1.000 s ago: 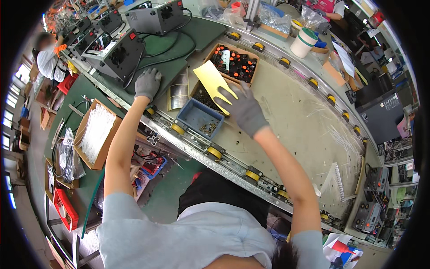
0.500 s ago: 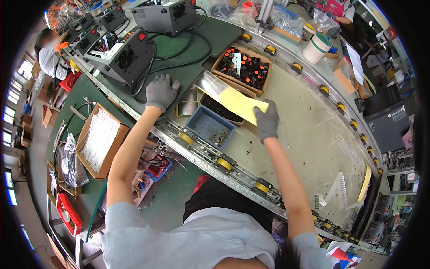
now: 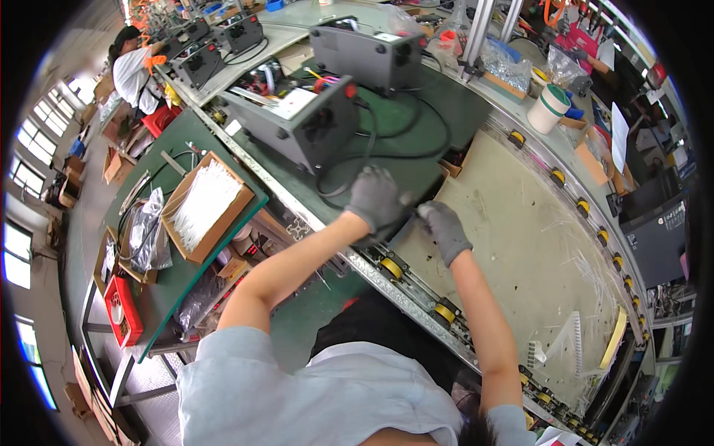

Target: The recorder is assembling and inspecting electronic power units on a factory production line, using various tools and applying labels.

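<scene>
Shifted rightward along the roller line since the frame half a second ago: the green board (image 3: 468, 104), which now covers or screens the spot where the parts boxes and blue bin stood in view; the yellow sheet has left the right hand (image 3: 445, 229) and is lost to me. At far left, seen from my remote post, a red tray (image 3: 132, 324) sits below a co-worker in white (image 3: 135, 74), with a carton (image 3: 227, 225) of slim white strips nearer the line. On the board, the front grey unit (image 3: 327, 123) shows bare wiring through its uncovered top; the rear grey unit (image 3: 357, 56) stands beyond it. I judge the board's shift done at least in part, the front casing yet unclosed. The gloved left hand (image 3: 375, 197), blurred, is over the board's near part; I cannot tell whether its fingers are clamped on anything. Just beside it, the right hand's fingers bend toward the board's edge, their contact and grip unclear to me. Far right, a yellow strip (image 3: 613, 340) lies well apart from both gloves.
</scene>
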`<act>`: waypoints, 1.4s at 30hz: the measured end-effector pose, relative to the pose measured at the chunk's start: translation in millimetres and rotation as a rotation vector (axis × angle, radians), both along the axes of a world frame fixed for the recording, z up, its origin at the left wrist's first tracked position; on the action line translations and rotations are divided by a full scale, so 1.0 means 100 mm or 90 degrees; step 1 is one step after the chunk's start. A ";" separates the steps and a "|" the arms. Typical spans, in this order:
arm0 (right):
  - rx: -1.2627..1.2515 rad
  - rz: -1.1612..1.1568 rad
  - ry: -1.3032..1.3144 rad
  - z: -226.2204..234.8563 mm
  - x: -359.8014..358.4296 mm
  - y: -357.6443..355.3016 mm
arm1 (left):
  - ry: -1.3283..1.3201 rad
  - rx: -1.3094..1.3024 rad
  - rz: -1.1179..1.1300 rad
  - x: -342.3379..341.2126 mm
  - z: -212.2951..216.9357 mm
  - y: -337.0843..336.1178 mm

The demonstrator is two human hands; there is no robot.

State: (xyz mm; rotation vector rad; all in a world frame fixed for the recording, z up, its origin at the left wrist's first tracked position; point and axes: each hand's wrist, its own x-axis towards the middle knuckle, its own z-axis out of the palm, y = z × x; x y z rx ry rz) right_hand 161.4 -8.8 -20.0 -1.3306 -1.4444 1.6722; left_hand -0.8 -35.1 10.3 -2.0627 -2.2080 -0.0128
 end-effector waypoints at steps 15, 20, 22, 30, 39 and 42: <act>-0.078 -0.238 -0.134 0.09 2.76 -0.82 | -0.421 0.180 -0.657 1.00 1.26 -1.24; -0.024 -0.374 -0.141 -0.18 4.01 -1.21 | -0.103 0.112 -0.582 0.61 1.31 -0.76; 0.012 -0.401 -0.221 -0.19 4.29 -1.30 | -0.133 0.072 -0.625 0.82 1.22 -0.73; 0.429 -0.450 -0.387 1.47 3.46 -1.35 | -0.240 -0.025 -0.676 1.26 1.26 -0.72; 0.769 0.522 -0.678 1.82 2.01 -0.62 | -0.280 0.039 -0.707 1.67 1.53 0.36; 0.738 0.560 -0.721 1.75 1.96 -0.54 | -0.137 -0.248 -0.666 1.95 1.18 0.61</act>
